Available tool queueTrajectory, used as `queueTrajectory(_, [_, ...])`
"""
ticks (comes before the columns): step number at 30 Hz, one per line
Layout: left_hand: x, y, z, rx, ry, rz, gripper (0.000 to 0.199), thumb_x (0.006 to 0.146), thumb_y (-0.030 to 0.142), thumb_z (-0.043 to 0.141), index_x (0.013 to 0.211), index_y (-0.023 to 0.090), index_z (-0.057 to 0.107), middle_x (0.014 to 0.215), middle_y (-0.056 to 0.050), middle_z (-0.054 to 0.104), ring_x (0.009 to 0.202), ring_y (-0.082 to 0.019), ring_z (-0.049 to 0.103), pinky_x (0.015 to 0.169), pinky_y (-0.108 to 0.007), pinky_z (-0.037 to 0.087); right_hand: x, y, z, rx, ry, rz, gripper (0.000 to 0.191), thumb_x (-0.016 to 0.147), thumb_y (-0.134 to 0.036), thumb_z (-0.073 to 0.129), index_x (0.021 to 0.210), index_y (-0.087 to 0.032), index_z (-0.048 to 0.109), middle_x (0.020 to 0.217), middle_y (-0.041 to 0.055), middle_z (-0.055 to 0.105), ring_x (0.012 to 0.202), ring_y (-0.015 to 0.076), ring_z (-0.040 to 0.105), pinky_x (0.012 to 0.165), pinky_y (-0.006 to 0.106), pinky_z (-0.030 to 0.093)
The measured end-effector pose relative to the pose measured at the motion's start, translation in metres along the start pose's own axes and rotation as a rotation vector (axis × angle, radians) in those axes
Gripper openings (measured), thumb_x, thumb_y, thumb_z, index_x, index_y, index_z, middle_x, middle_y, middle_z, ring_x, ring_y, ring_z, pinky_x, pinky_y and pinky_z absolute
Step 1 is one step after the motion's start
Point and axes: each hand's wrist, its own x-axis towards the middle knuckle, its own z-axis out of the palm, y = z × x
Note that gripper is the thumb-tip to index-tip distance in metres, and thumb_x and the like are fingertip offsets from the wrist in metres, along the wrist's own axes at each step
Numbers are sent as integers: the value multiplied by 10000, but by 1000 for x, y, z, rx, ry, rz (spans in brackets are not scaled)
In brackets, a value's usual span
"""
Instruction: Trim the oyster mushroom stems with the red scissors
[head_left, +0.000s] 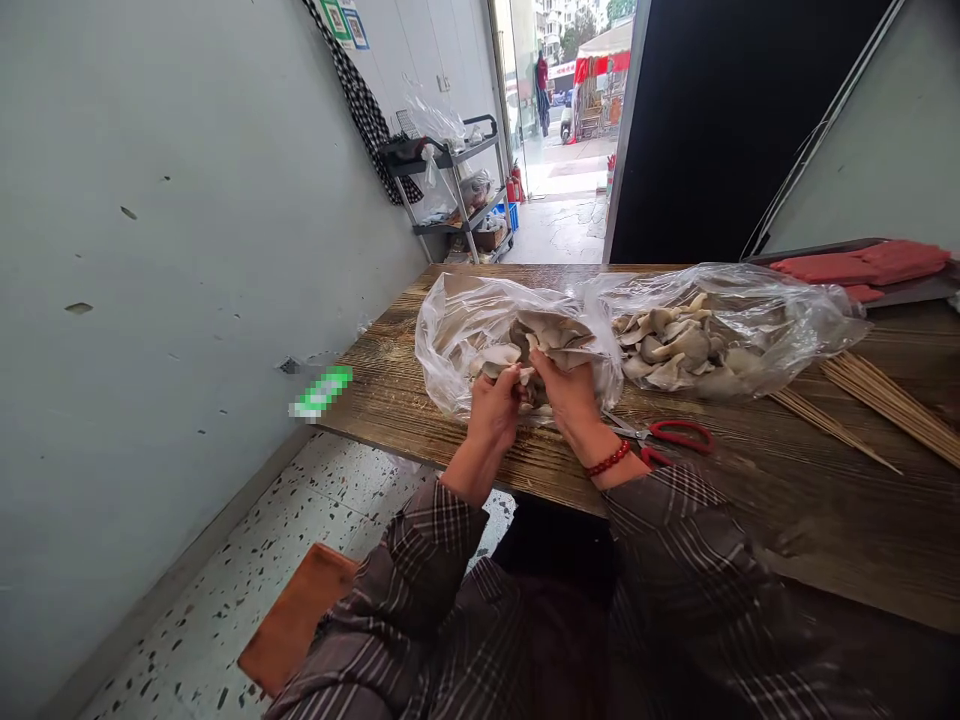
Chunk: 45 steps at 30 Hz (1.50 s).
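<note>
Both hands work close together over an open clear plastic bag [450, 345] on the wooden table. My left hand [495, 402] is closed on the lower part of a mushroom cluster [555, 335]. Gripping the same grey-brown cluster from the right is my right hand [571, 395], with its thumb on top and a red bead bracelet at the wrist. More mushrooms lie in the bag beneath, partly hidden by the hands. Just to the right, a second clear bag holds a pile of loose mushrooms [675, 345]. Red-handled scissors [679, 433] rest beside my right wrist, their blades partly covered.
Wooden skewers [892, 400] lie on the right of the table [375, 390]. Behind them sits a tray with red packages [862, 265]. A wall stands at the left, with a loaded cart [461, 190] beyond the table and an orange-brown stool [296, 620] below.
</note>
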Motion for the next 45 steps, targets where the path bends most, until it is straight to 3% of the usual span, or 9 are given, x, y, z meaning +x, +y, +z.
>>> queueTrajectory(3, [10,2,-13,101,37,47,267,628,302,782,729,174,571,601,66,522,470,-42,415,455,-190,345,7,-4,-5,-48,-15,-25,312,739,-462,698,928,-214,681,906,37,769,839,202,714,688,301,581])
queueTrajectory(8, [42,23,-47,518,-71,162,295,617,361,818,697,172,605,555,51,521,485,-73,428,459,-207,315,10,-5,-10,-127,-193,-18,320,658,-393,775,912,-205,721,914,50,798,890,224,738,820,343,585])
queueTrajectory(14, [58,33,-71,738,9,287,470,619,361,825,1016,141,701,898,-56,694,611,-122,594,558,-242,434,9,0,-11,-111,-273,32,326,633,-403,799,868,-186,739,907,48,799,912,231,720,789,341,571])
queueTrajectory(19, [28,30,-59,619,-19,303,365,744,446,763,978,168,722,854,-39,690,661,-131,602,645,-263,487,3,-8,-10,-18,-338,209,404,679,-541,793,880,-195,733,839,51,758,772,207,676,560,282,486])
queueTrajectory(23, [2,25,-37,485,-145,233,304,778,420,761,938,165,712,765,-16,661,633,-118,566,630,-260,473,2,-8,-11,-42,-366,180,343,715,-515,774,815,-198,686,757,33,704,628,162,598,510,282,435])
queueTrajectory(29, [-12,6,-20,391,-178,225,367,683,324,849,981,176,695,819,-15,684,712,-137,600,686,-260,475,5,-2,-12,-171,-287,-63,321,677,-312,753,968,-207,670,962,52,753,923,235,680,844,377,546])
queueTrajectory(33, [-9,6,-23,368,-122,279,299,723,357,832,933,174,726,882,-51,713,837,-185,637,766,-285,490,2,-7,-9,-253,-435,-210,340,700,-178,634,1034,-196,693,1117,78,747,1107,262,651,1024,413,500])
queueTrajectory(39, [-3,24,-29,243,-112,276,284,803,450,778,840,183,690,674,6,616,584,-108,509,548,-237,384,-4,-15,-6,132,-642,89,432,742,-239,677,1173,-229,700,1082,18,759,933,201,677,892,359,562])
queueTrajectory(45, [-2,27,-25,121,-142,218,304,779,461,799,840,184,689,689,10,630,582,-96,525,546,-227,410,-3,-14,-10,395,-508,302,402,680,-370,870,1028,-243,714,962,-2,765,811,155,696,820,324,585])
